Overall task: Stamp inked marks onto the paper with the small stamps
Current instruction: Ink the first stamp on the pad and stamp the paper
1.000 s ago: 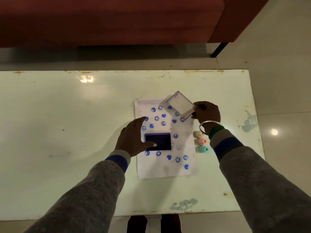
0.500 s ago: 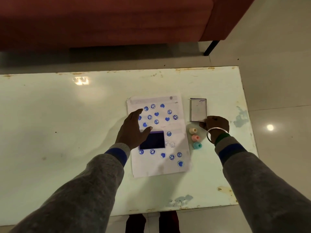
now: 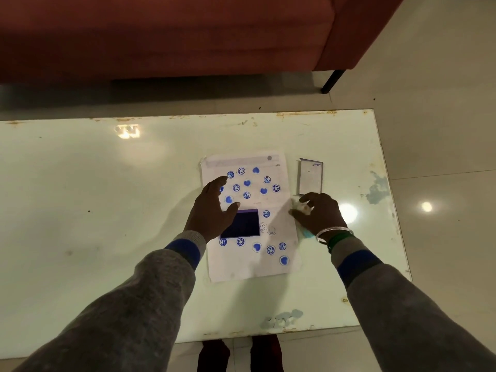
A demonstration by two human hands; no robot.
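A white paper (image 3: 241,267) with several blue smiley and heart marks lies on the table. An open dark-blue ink pad (image 3: 244,222) sits on its middle. My left hand (image 3: 212,210) rests flat on the paper with fingers spread, its thumb against the pad's left edge. To the right of the paper, my right hand (image 3: 322,213) curls its fingers around a small cream stamp (image 3: 304,208). A teal stamp (image 3: 306,234) peeks out under that wrist. A third stamp is hidden by the hand.
The ink pad's clear lid (image 3: 310,178) lies flat on the pale glass table (image 3: 107,210), just beyond my right hand. A red sofa (image 3: 188,36) with a black leg (image 3: 332,81) stands past the table's far edge. Tiled floor lies to the right.
My right hand has set the lid down on the table right of the paper, let go of it, and come back onto the small stamps. My left hand has stayed by the ink pad.
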